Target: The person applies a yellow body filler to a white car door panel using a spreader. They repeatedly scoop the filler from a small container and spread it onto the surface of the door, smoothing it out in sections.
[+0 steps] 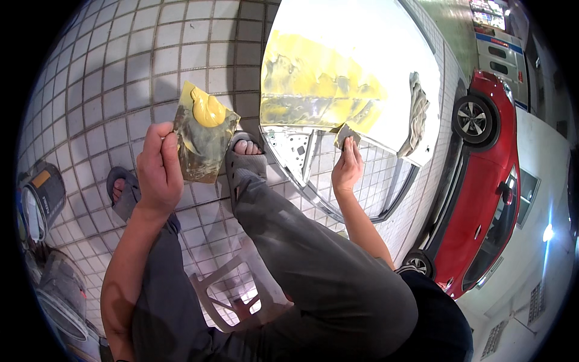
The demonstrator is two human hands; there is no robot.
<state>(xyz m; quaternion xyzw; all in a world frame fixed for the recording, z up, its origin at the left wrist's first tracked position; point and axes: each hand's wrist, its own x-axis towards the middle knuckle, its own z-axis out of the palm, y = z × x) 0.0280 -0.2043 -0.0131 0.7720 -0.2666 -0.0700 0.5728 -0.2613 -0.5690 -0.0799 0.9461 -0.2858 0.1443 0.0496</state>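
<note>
My left hand point(160, 169) is closed on the edge of a dark, smeared mixing board point(202, 155). A thick dollop of yellow putty point(207, 110) sits on its upper part. In my right hand point(348, 168) is a small putty spreader point(345, 136), pinched by the fingers near the edge of a white car door point(368, 45). I cannot tell whether its blade touches the door. A broad, uneven band of yellow putty point(322, 81) covers the door along that side. Crumpled grey masking material point(416, 114) lies on the door's right part.
The door's bare window frame point(325, 208) curves toward my leg. Between my legs stands a pale plastic stool point(265, 283). Buckets, one of them dark point(46, 190), crowd the left edge. A red car point(479, 199) is parked at right on the tiled floor point(136, 60).
</note>
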